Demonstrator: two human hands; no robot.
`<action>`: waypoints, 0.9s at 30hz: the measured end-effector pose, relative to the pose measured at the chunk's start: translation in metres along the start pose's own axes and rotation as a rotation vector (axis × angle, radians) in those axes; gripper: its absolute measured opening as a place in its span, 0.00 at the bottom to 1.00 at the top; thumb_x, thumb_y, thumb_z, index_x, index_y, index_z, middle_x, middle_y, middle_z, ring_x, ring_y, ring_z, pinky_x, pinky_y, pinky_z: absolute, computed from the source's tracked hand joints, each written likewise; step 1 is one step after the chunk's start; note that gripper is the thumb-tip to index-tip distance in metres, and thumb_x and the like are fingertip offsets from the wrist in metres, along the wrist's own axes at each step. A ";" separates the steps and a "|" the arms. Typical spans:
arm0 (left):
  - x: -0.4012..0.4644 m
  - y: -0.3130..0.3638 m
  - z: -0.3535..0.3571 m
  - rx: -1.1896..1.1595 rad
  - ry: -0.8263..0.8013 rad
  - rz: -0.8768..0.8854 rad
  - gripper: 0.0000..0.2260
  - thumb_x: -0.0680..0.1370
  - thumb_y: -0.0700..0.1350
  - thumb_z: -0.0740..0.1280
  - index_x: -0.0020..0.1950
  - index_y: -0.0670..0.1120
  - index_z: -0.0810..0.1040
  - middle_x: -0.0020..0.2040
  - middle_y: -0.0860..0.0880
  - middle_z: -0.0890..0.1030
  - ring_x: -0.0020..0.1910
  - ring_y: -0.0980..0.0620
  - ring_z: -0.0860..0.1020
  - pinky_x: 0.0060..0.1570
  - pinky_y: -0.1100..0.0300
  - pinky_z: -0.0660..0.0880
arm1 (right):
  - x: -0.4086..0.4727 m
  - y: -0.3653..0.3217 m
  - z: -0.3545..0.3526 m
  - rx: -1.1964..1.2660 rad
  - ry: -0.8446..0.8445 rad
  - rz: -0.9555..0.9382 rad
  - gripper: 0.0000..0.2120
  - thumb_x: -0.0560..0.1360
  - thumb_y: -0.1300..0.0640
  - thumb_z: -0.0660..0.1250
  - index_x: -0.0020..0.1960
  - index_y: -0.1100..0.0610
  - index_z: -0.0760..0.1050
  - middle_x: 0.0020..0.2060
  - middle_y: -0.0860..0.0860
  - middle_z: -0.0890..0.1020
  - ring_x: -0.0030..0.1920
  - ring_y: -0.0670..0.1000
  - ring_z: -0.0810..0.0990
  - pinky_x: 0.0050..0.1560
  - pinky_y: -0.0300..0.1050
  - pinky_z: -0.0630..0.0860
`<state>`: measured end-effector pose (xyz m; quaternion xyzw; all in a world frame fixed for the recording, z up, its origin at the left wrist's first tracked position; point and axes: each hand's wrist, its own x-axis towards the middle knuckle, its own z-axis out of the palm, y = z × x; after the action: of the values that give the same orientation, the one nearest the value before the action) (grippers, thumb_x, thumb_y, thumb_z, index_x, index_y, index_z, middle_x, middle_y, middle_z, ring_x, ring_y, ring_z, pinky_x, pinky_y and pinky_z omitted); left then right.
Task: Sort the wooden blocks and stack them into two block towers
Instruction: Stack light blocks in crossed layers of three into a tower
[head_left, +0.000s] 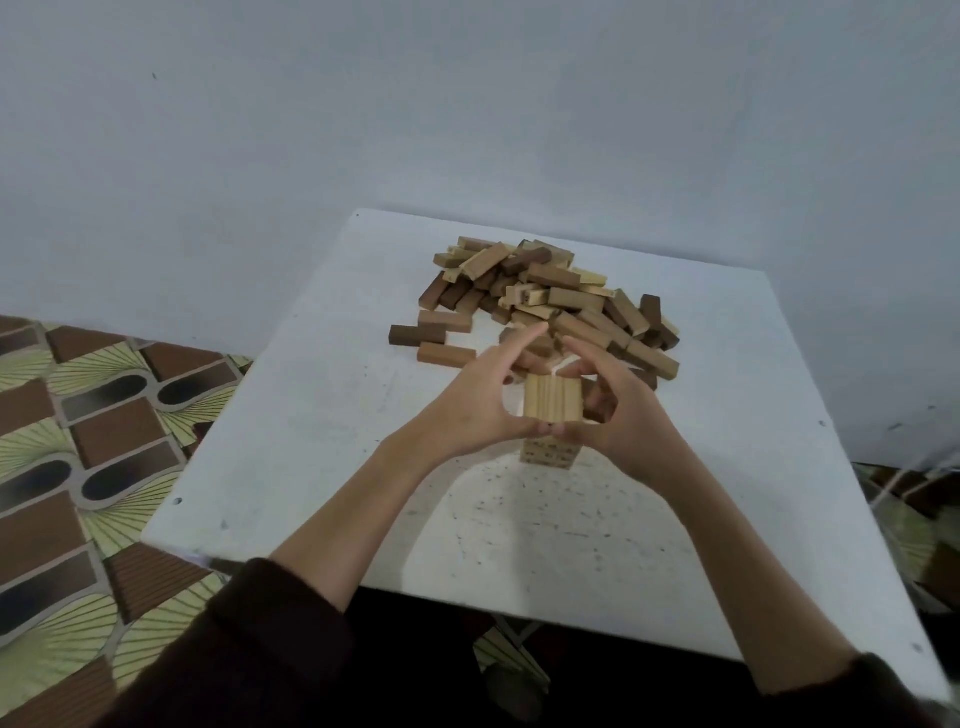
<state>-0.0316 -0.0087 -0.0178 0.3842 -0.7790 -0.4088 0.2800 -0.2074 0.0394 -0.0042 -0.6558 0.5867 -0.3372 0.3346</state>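
both hands, left (475, 402) and right (615, 410), cup the pale tower (551, 410) at frame centre, fingers curved round it, likely squaring its layers; pile (540, 301) waits behind.

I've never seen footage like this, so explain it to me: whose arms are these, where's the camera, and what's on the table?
There is one picture, from a camera worn on a person's head, looking forward and down. The arms are that person's own. The left hand and right hand cup a short tower of light wooden blocks from both sides, thumbs meeting at its near face. It stands on a white table. Behind it lies a loose pile of light and dark blocks, still unsorted.
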 end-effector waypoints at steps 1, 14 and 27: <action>0.001 0.000 0.002 -0.003 -0.013 -0.006 0.42 0.68 0.44 0.78 0.76 0.52 0.58 0.58 0.54 0.75 0.60 0.57 0.72 0.60 0.68 0.68 | -0.001 0.003 -0.001 0.008 -0.002 0.000 0.40 0.65 0.65 0.76 0.70 0.44 0.63 0.51 0.43 0.75 0.51 0.58 0.78 0.50 0.50 0.80; 0.000 -0.001 0.008 0.094 -0.081 -0.047 0.44 0.67 0.47 0.78 0.76 0.51 0.57 0.60 0.58 0.70 0.62 0.58 0.68 0.60 0.66 0.65 | -0.006 0.021 -0.006 -0.037 -0.022 -0.013 0.43 0.65 0.61 0.78 0.74 0.50 0.59 0.58 0.50 0.74 0.59 0.47 0.72 0.53 0.24 0.68; 0.000 -0.005 0.011 0.097 -0.088 -0.062 0.44 0.67 0.44 0.78 0.76 0.50 0.56 0.57 0.57 0.72 0.60 0.57 0.70 0.59 0.63 0.67 | -0.008 0.028 -0.006 -0.130 -0.015 -0.018 0.43 0.66 0.62 0.77 0.74 0.50 0.59 0.55 0.46 0.73 0.59 0.51 0.70 0.55 0.35 0.66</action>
<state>-0.0383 -0.0062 -0.0271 0.4030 -0.7971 -0.3957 0.2139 -0.2285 0.0449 -0.0243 -0.6839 0.5989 -0.2966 0.2928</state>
